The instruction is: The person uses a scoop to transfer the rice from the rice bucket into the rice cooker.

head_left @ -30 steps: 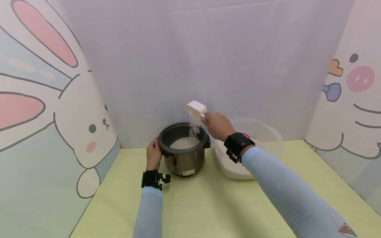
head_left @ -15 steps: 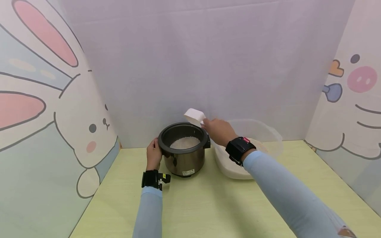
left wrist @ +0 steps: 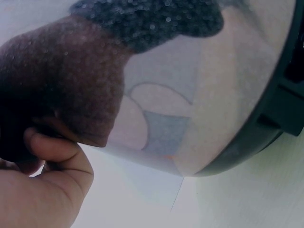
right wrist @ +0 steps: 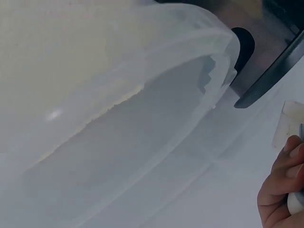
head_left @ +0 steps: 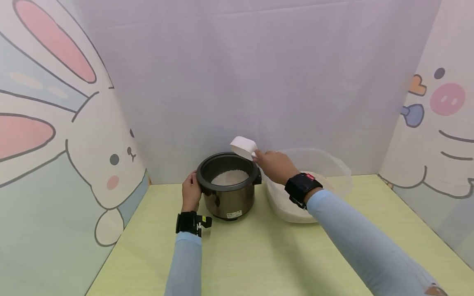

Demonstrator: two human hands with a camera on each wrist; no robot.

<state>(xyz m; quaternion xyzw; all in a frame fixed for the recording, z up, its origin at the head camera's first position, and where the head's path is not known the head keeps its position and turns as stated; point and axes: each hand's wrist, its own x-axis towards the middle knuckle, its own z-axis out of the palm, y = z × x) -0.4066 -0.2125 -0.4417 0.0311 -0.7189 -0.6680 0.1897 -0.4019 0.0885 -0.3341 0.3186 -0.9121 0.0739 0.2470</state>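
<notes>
A dark metallic rice cooker (head_left: 227, 202) stands lidless at the back of the table, with white rice (head_left: 230, 178) inside its pot. My left hand (head_left: 191, 193) grips the cooker's left side; in the left wrist view its fingers (left wrist: 57, 152) curl round the dark side handle (left wrist: 14, 137). Above the right part of the rim, my right hand (head_left: 275, 165) holds a white measuring scoop (head_left: 243, 146) by its handle. The scoop is tipped toward the pot, and no grains are falling from it. Its inside is hidden in the head view.
A clear plastic tub (head_left: 292, 211) holding rice (head_left: 314, 181) stands right of the cooker, partly beneath my right forearm. In the right wrist view the tub's rim (right wrist: 190, 45) lies close to the cooker (right wrist: 249, 71). A pale curtain (head_left: 237, 82) hangs behind the table (head_left: 244, 259).
Rice was pouring from the scoop a second ago; the stream has stopped. The scoop has come lower and tilted over further, and my right hand has shifted slightly right. My left hand has stayed put.
</notes>
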